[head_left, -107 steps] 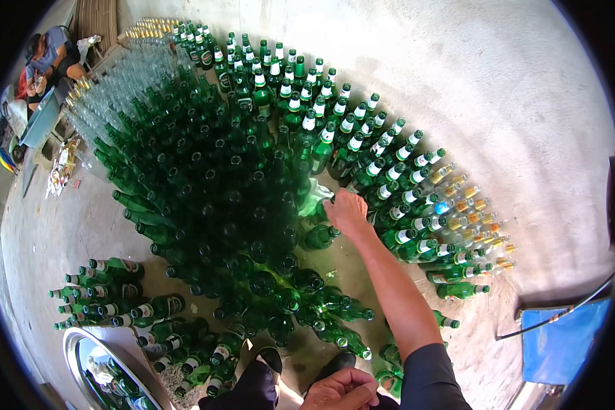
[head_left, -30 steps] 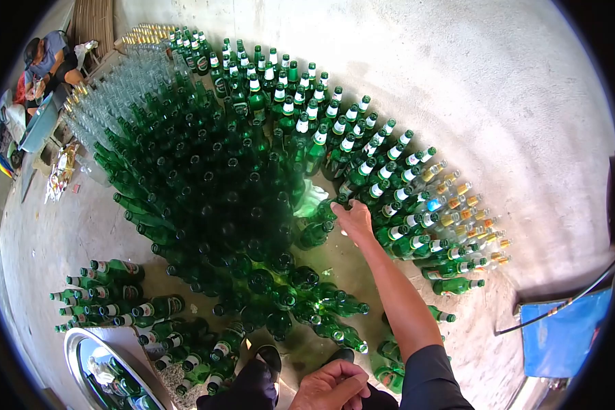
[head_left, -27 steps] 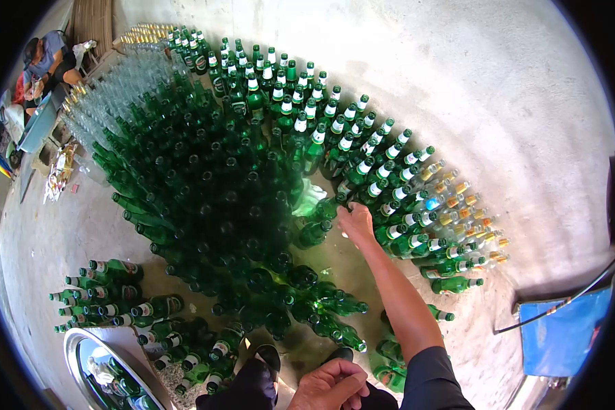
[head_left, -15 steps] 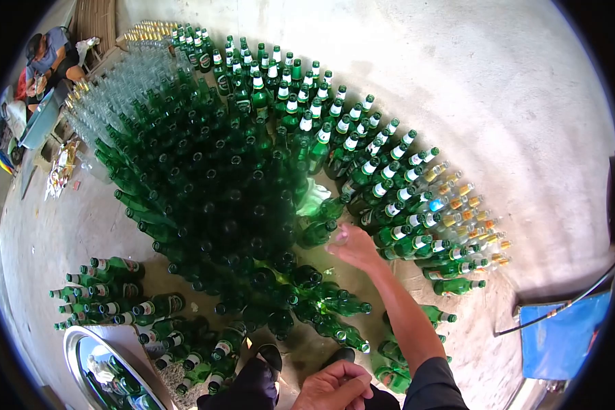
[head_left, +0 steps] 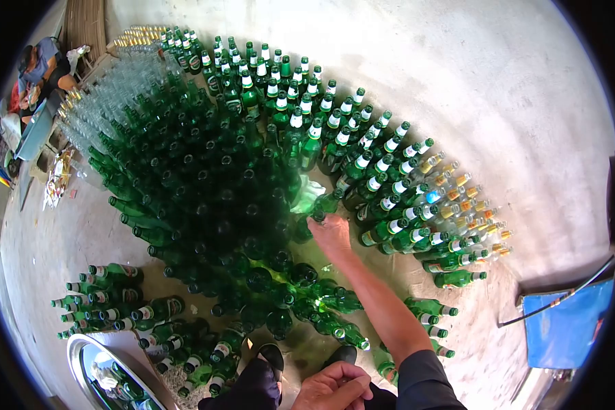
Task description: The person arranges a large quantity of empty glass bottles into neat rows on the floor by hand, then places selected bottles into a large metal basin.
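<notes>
My right hand (head_left: 331, 234) reaches forward, its fingers closed at the neck of a green bottle (head_left: 302, 229) beside the dense group. Another green bottle (head_left: 329, 203) stands just beyond my fingers. Low in the view, my left hand (head_left: 335, 387) is curled closed near my knees; what its fingers hold, if anything, is hidden. Dark green bottles without visible neck labels (head_left: 212, 171) crowd together left of my right hand. Green bottles with white neck labels (head_left: 362, 160) form a curved band behind and to the right.
Clear bottles (head_left: 126, 96) stand at the upper left, near a seated person (head_left: 44, 68) by a blue-grey tub (head_left: 34, 133). More green bottles (head_left: 116, 294) are at lower left, beside an oval metal-rimmed tray (head_left: 72, 355). A blue panel (head_left: 567, 328) lies right.
My right hand has moved left and slightly up, and its fingers have closed at a green bottle's neck. The camera view has shifted slightly. My left hand looks unchanged.
</notes>
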